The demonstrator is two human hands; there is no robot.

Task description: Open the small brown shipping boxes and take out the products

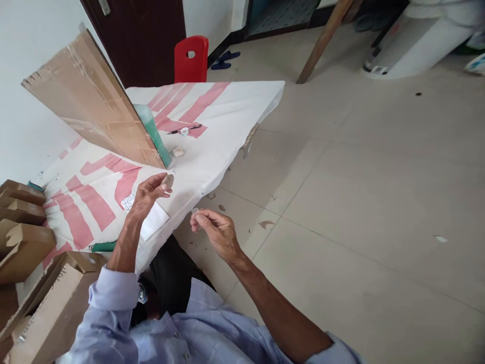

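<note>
My left hand [148, 196] is raised over the near edge of the table, its thumb and fingers pinching a small flat grey-brown piece [170, 180]. To the right, just off the table edge and above the floor, my right hand [216, 230] pinches a small whitish piece [194, 211] between thumb and forefinger. The two hands are apart. Under my left wrist lie a white sheet of paper [155, 221] and a sheet with small blue-outlined shapes [129, 200], partly covered by the hand. Both pieces are too small to name.
A tall cardboard panel [96, 101] stands on the cloth-covered table [227, 116], a green sheet [159, 136] behind it. Farther back lie a pen [195, 126], a small tape roll [184, 131] and a pale lump [178, 151]. Cardboard boxes [56, 308] stand left; a red chair [191, 65] behind.
</note>
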